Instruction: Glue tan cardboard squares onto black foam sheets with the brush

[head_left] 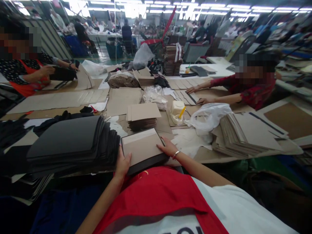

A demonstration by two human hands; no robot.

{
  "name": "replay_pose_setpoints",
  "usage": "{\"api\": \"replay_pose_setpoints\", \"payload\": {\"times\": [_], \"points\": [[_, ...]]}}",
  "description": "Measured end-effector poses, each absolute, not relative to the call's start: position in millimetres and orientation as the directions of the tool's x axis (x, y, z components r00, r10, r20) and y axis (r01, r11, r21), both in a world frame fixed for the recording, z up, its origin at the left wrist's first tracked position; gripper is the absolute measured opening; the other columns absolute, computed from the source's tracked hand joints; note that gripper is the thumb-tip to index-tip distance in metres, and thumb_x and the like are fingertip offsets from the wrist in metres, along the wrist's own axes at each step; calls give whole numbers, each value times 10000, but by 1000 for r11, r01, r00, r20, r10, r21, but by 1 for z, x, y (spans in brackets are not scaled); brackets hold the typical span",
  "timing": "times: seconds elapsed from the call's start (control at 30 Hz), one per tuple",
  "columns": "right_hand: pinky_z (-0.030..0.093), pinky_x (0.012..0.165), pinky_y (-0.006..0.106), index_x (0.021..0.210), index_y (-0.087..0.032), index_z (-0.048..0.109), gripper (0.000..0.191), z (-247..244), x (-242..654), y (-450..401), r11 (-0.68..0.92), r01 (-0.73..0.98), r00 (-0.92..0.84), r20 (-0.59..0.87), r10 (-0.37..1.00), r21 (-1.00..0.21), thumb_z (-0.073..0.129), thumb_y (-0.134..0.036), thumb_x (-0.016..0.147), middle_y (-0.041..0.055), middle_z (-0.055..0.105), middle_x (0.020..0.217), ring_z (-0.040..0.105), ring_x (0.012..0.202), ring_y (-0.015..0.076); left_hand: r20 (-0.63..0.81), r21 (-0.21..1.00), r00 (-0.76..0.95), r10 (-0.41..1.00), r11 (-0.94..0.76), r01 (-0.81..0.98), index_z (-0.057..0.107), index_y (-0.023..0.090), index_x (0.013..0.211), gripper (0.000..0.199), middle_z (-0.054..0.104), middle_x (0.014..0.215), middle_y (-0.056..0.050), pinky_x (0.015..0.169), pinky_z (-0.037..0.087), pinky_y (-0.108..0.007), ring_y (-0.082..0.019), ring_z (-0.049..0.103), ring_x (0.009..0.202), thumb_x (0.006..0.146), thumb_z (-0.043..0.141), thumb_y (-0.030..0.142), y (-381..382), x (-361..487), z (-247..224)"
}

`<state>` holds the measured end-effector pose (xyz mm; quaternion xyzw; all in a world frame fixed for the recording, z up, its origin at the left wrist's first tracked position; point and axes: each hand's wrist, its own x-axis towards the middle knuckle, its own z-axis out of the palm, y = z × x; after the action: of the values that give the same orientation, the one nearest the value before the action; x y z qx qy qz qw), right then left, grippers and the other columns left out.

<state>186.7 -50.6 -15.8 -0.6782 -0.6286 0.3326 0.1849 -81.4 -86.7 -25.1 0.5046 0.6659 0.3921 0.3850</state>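
A brown cardboard panel (141,146) with a pale strip along its far side lies over dark material, right in front of my red apron. My left hand (123,164) grips the left edge, thumb on top and the other fingers mostly hidden. On the opposite edge, my right hand (168,147), with a bracelet at the wrist, holds the panel and the dark border beside it. Just beyond the panel stands a small stack of cardboard pieces (143,112). To the left, close to my left hand, rises a thick pile of dark grey sheets (68,138).
A glue pot (177,112) with a yellow-handled tool stands beyond my right hand, beside a clear plastic bag (209,117). More cardboard (243,133) is piled at right. Two co-workers handle sheets across the table, one left (36,73), one right (255,81).
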Motion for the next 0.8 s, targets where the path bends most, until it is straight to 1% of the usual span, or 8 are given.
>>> {"api": "replay_pose_setpoints", "payload": {"times": [0.1,0.17,0.33,0.4,0.47,0.57,0.7,0.8], "points": [[301,1092,392,1336,-105,412,646,-17,180,-64,-31,791,-39,-102,994,-611,548,-440,802,185,459,1370,408,1298,254,-44,844,-185,982,136,519,331,134,1422,695,255,1526,-132,1156,188,-365,-241,240,1404,809,559,369,-90,-80,-21],[309,1088,403,1336,-107,395,633,-15,174,-69,-30,792,-9,-61,998,-610,537,-421,804,188,453,1367,405,1298,254,-42,843,-193,980,138,520,361,140,1408,667,264,1524,-123,1161,178,-361,-243,237,1405,814,558,371,-93,-79,-15],[358,1047,400,1250,-138,460,563,2,171,-72,-10,708,86,72,994,-706,561,-409,767,153,533,1259,480,1197,250,-43,963,-254,966,109,249,364,219,1405,676,372,1479,-72,1150,223,-353,-231,290,1384,794,626,346,-94,-75,-1],[428,960,389,1141,-164,522,482,7,176,-69,-87,638,165,26,986,-765,561,-447,753,109,606,1120,555,1053,236,-43,993,-237,971,67,94,353,234,1407,697,324,1505,-68,1147,227,-331,-215,265,1395,784,649,329,-92,-72,5],[488,828,367,989,-183,561,385,10,186,-60,-203,520,209,-107,972,-830,550,-477,742,54,650,927,597,876,211,-83,995,-223,971,70,-65,334,237,1412,681,315,1509,-81,1134,255,-313,-195,292,1384,808,627,351,-89,-70,9],[512,671,324,849,-192,546,295,9,211,-43,-307,257,196,-262,945,-916,556,-459,725,1,641,735,602,701,179,-192,965,-322,927,118,-235,393,204,1365,564,415,1440,-133,1072,354,-306,-187,422,1309,869,521,439,-84,-73,6],[523,591,307,844,-196,537,227,11,265,-32,-334,-68,224,-340,913,-940,609,-347,689,-3,658,683,612,603,163,-250,962,-501,828,155,-224,541,145,1207,458,561,1282,-161,953,459,-338,-207,563,1159,910,396,461,-81,-86,-16],[534,568,310,842,-197,551,211,15,313,-38,-308,-155,301,-342,890,-939,621,-311,678,7,673,683,622,577,162,-284,957,-508,814,276,-93,630,150,1059,387,641,1151,-113,928,464,-333,-222,580,1113,892,433,438,-83,-94,-35]]}}
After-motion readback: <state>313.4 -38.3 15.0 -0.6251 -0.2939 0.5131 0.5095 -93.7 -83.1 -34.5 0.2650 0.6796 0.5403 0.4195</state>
